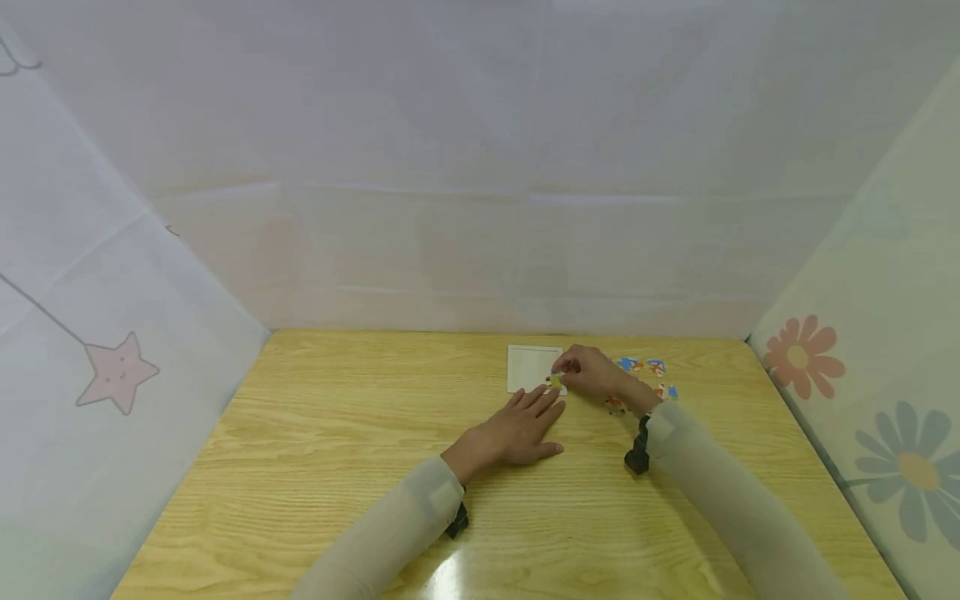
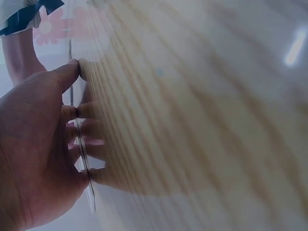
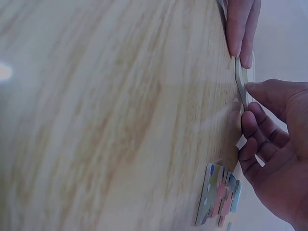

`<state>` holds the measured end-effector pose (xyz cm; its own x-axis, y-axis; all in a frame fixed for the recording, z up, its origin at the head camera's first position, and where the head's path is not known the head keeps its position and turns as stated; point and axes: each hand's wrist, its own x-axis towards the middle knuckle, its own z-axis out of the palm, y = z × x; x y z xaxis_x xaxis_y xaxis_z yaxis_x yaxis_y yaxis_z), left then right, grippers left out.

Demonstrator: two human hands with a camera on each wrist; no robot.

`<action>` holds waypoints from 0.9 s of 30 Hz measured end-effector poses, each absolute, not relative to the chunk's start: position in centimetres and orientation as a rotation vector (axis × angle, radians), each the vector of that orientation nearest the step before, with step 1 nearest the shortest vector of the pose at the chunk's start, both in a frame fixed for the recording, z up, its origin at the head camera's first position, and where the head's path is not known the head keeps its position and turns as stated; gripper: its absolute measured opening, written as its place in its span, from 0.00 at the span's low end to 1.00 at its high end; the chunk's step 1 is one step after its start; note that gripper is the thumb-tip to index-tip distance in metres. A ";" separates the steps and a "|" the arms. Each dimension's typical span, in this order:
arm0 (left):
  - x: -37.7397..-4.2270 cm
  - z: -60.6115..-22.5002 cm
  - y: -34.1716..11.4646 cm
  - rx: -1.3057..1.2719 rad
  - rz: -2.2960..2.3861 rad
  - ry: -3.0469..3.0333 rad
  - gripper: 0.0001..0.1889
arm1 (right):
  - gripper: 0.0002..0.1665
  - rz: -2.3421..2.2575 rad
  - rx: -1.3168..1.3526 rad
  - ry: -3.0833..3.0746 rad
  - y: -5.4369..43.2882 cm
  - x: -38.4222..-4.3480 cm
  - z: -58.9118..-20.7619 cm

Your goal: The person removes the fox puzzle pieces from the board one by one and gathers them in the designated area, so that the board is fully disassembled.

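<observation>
A white square puzzle tray (image 1: 531, 367) lies near the back of the table. My left hand (image 1: 519, 431) is spread palm-down, its fingertips resting along the tray's front edge; the left wrist view shows that hand (image 2: 38, 144) with fingers straight. At the tray's front right corner, my right hand (image 1: 596, 371) pinches a small puzzle piece (image 1: 555, 381) with yellow on it. In the right wrist view, the thumb and curled fingers of this hand (image 3: 284, 139) meet at the tray's edge, and the piece itself is mostly hidden.
Several colourful puzzle pieces (image 1: 656, 367) lie to the right of the tray, partly behind my right forearm. A few puzzle pieces (image 3: 216, 195) also show low in the right wrist view. Cloth walls (image 1: 480, 250) border the wooden table (image 1: 337, 433) at the back and sides.
</observation>
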<state>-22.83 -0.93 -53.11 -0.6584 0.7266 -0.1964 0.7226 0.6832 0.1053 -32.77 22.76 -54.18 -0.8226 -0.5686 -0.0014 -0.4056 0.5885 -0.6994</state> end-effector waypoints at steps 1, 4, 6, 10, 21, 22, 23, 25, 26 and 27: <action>-22.8 -53.1 -0.9 1.168 0.024 2.674 0.41 | 0.13 -1.059 -0.806 2.589 22.7 -32.8 -54.2; -22.8 -53.1 -0.9 1.167 0.018 2.675 0.41 | 0.12 -1.065 -0.791 2.585 22.7 -32.9 -54.3; -22.8 -53.1 -0.9 1.168 0.017 2.675 0.41 | 0.11 -1.072 -0.783 2.585 22.7 -32.9 -54.3; -22.8 -53.2 -0.8 1.162 0.022 2.674 0.41 | 0.10 -1.103 -0.751 2.582 22.6 -32.9 -54.4; -22.7 -53.0 -0.8 1.127 0.001 2.689 0.41 | 0.09 -1.152 -0.767 2.569 22.4 -32.6 -54.1; -22.7 -53.0 -0.8 1.125 0.001 2.689 0.41 | 0.09 -1.151 -0.762 2.569 22.4 -32.6 -54.1; -22.7 -53.1 -0.8 1.124 0.002 2.689 0.42 | 0.09 -1.151 -0.754 2.567 22.4 -32.5 -54.1; -22.7 -53.1 -0.9 1.123 0.003 2.690 0.42 | 0.10 -1.158 -0.738 2.560 22.3 -32.5 -54.0; -22.7 -53.0 -0.9 1.122 0.004 2.691 0.42 | 0.10 -1.160 -0.736 2.557 22.3 -32.4 -54.0; -22.7 -53.0 -0.9 1.123 0.004 2.693 0.42 | 0.10 -1.166 -0.734 2.555 22.2 -32.4 -53.9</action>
